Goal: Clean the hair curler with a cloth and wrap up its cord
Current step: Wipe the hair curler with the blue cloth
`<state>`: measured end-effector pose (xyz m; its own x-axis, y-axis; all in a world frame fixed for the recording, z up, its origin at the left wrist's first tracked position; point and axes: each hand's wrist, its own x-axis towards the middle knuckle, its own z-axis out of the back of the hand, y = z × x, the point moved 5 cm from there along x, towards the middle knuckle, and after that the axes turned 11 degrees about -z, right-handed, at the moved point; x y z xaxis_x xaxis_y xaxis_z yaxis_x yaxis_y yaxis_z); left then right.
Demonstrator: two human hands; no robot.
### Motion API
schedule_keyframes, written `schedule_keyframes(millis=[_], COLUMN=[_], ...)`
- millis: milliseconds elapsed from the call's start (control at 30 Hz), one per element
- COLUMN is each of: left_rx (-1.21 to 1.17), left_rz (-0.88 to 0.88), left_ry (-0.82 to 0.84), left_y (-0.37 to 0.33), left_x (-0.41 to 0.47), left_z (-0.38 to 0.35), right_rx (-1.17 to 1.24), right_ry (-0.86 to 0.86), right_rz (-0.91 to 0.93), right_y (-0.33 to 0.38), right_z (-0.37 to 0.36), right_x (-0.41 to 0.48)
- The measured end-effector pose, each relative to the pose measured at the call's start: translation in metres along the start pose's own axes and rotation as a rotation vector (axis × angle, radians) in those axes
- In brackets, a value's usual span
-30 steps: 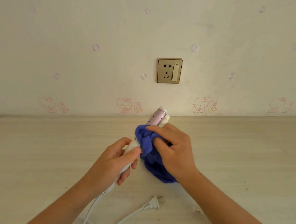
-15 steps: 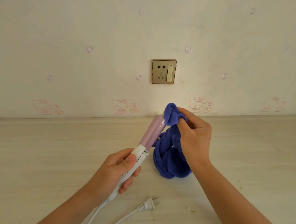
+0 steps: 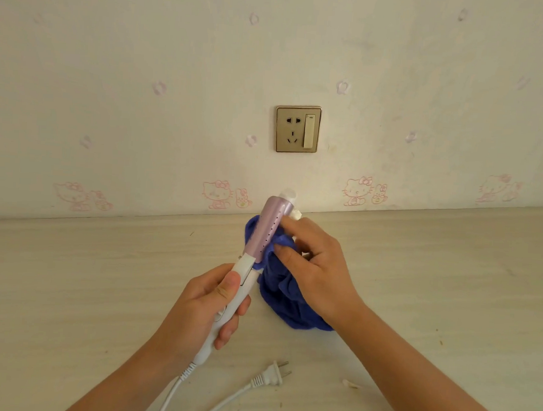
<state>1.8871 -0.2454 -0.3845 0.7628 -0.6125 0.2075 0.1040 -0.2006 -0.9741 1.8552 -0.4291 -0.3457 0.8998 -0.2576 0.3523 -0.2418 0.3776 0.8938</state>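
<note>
The left hand gripped the hair curler by its white handle above the desk. The long axis of the curler pointed up and away, a little to the right, toward the wall. The right hand pinched the cloth against the right side of its purple part, so the next wipe should probably follow this axis. The cord lay loose, not yet wrapped.

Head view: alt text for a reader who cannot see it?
The left hand grips a curler by its white handle while the right hand holds a blue cloth against its purple barrel. The plug lies loose on the table, below a wall socket.
</note>
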Motion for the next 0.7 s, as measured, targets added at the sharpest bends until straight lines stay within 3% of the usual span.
schedule_keyframes(millis=[100, 167, 267, 500, 567, 700], left_rx=[0.009, 0.030, 0.069, 0.106, 0.092, 0.077], left_rz=[-0.029, -0.038, -0.022, -0.005, 0.002, -0.017], left_ry=[-0.014, -0.035, -0.056, 0.001, -0.012, -0.067], left_y=[-0.005, -0.007, -0.006, -0.003, -0.003, -0.008], left_x=[0.001, 0.000, -0.001, -0.004, -0.005, -0.001], left_z=[0.000, 0.002, 0.004, -0.010, -0.012, -0.006], right_rx=[0.038, 0.047, 0.169, 0.225, 0.227, 0.292], right_ry=[-0.093, -0.046, 0.036, -0.271, -0.240, 0.072], right_rz=[-0.187, -0.271, -0.238, -0.094, -0.100, -0.078], right_y=[-0.012, -0.019, -0.017, -0.010, -0.011, -0.001], right_z=[0.006, 0.003, -0.009, 0.018, 0.011, -0.015], right_x=[0.004, 0.004, 0.000, -0.001, -0.004, -0.008])
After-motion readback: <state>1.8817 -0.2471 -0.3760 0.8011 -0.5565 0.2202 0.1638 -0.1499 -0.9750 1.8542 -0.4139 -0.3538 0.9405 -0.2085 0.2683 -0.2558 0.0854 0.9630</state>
